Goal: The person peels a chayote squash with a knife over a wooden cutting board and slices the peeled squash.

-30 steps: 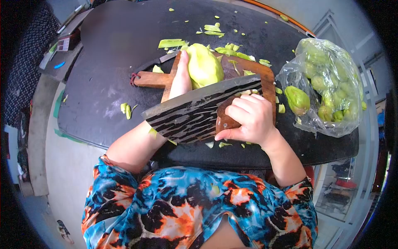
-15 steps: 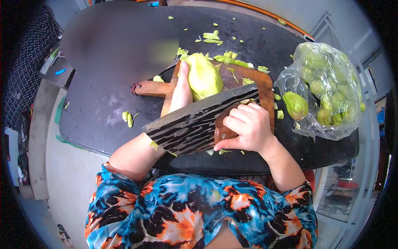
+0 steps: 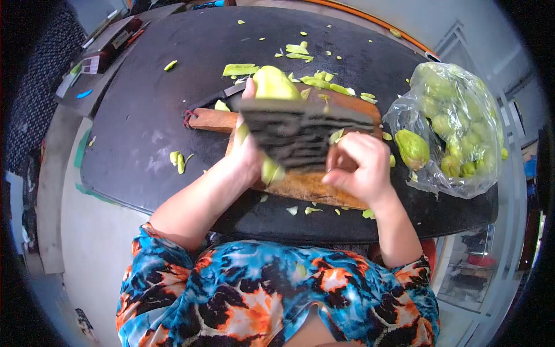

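Note:
A pale green peeled fruit [image 3: 274, 82] is held over the wooden cutting board [image 3: 312, 188] by my left hand [image 3: 248, 141], its thumb along the left side and the other fingers hidden. My right hand [image 3: 363, 165] is wrapped round the handle of a wide cleaver [image 3: 303, 130]. The dark, streaked blade, blurred by motion, lies across the fruit's near side and hides its lower part. A blurred green piece [image 3: 271, 171] is at the blade's lower left corner.
A clear plastic bag [image 3: 462, 124] of green fruits stands at the right, one fruit [image 3: 411, 148] at its opening. A second knife [image 3: 231, 90] lies beyond the board's handle. Peel strips [image 3: 240, 69] are scattered over the black table [image 3: 139, 133].
The cleaver has moved up and forward from my left forearm onto the fruit, its blade now more level. A green piece now shows near my left wrist. The blurred patch at the upper left is gone.

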A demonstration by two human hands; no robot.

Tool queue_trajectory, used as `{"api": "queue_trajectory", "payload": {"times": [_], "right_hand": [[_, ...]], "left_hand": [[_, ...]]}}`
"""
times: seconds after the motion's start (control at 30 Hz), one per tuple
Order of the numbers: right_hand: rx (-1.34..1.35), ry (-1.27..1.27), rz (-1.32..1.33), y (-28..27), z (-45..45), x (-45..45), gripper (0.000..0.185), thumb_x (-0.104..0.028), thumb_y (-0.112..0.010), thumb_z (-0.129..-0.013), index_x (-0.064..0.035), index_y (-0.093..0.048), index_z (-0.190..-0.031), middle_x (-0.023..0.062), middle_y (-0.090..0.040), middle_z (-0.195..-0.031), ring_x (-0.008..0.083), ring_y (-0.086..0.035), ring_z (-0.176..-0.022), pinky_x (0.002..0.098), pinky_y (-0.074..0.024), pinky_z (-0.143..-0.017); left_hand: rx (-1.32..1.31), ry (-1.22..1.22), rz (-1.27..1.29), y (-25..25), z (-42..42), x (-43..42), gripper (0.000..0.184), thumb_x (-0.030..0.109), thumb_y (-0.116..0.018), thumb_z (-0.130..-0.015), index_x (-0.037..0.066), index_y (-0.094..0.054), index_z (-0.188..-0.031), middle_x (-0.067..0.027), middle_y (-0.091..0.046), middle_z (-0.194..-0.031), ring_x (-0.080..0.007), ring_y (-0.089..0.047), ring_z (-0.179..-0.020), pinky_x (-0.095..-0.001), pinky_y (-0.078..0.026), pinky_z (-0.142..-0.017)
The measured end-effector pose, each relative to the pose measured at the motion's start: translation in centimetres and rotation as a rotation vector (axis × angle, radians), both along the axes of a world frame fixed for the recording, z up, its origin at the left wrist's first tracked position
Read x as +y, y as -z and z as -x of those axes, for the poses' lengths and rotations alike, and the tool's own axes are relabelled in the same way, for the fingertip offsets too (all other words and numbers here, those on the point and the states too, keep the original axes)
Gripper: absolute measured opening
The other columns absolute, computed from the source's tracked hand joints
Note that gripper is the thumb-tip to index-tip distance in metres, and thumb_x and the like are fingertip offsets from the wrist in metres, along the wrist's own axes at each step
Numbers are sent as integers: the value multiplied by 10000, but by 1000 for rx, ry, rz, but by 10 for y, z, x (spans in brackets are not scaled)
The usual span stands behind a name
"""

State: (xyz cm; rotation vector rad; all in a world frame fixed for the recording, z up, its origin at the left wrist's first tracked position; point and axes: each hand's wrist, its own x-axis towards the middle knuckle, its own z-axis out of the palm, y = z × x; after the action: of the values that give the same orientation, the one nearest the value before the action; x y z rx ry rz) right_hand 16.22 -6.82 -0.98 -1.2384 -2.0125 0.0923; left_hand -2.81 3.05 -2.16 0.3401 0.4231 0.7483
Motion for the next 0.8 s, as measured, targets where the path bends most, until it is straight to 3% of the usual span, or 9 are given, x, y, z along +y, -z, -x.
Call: {"api": "queue_trajectory", "payload": {"times": [0.07,0.23,0.43,0.6,0.63,0.67,0.73,0.77,0.8], "right_hand": [[-108,-31,-107,2,11,-1,599,-632,-728,-628,-92,-470,-595,59,-471,-576,256,-541,-543,356,-418,-505],[-174,-23,-84,2,16,-4,605,-633,-725,-627,-94,-454,-580,45,-461,-575,247,-532,-538,349,-423,-516],[-191,-18,-106,4,16,-3,596,-629,-720,-636,-92,-465,-598,43,-472,-581,239,-545,-545,345,-423,-512],[-183,74,-75,6,7,1,551,-613,-722,-649,-101,-518,-626,58,-505,-586,252,-562,-551,357,-430,-504],[-183,128,-60,8,2,4,537,-612,-715,-664,-115,-512,-624,58,-518,-589,258,-579,-562,369,-442,-507],[-115,207,-79,10,-3,10,479,-568,-714,-713,-113,-572,-668,70,-565,-618,285,-592,-575,388,-450,-512],[108,531,94,13,-21,22,418,-500,-702,-782,-85,-680,-832,113,-623,-661,323,-614,-606,391,-461,-541],[147,622,150,9,-34,26,414,-491,-685,-809,-83,-694,-876,129,-632,-664,319,-628,-619,391,-471,-557],[116,729,179,17,-52,32,392,-468,-670,-835,-78,-688,-866,126,-638,-670,308,-624,-609,375,-468,-559]], "left_hand": [[-264,112,37,22,2,20,680,710,-424,-857,139,-554,-1200,-115,-643,-1053,-282,-635,-926,-443,-512,-867],[-135,21,0,20,-2,17,652,695,-435,-865,126,-568,-1154,-102,-649,-999,-262,-654,-834,-417,-562,-737],[-43,-33,54,17,-6,15,664,706,-447,-853,122,-580,-1138,-108,-652,-991,-265,-658,-844,-422,-559,-750],[-335,85,68,22,0,22,683,686,-478,-843,123,-563,-1221,-130,-641,-1088,-311,-625,-972,-491,-484,-915],[-94,-40,70,-6,1,1,669,653,-467,-866,127,-542,-1271,-134,-630,-1139,-332,-599,-1033,-518,-424,-983],[59,-211,-29,-10,-8,3,620,633,-435,-892,136,-558,-1241,-114,-640,-1106,-302,-625,-965,-466,-507,-822],[70,-158,-170,-5,-1,4,580,623,-414,-906,143,-576,-1189,-96,-650,-1052,-259,-642,-858,-362,-503,-605],[127,-205,-158,-8,-7,-3,555,617,-404,-913,147,-579,-1151,-76,-654,-1007,-220,-639,-770,-288,-426,-478],[110,-187,-158,-7,-6,-4,556,618,-405,-913,147,-577,-1153,-77,-654,-1004,-222,-639,-766,-287,-423,-474]]}}
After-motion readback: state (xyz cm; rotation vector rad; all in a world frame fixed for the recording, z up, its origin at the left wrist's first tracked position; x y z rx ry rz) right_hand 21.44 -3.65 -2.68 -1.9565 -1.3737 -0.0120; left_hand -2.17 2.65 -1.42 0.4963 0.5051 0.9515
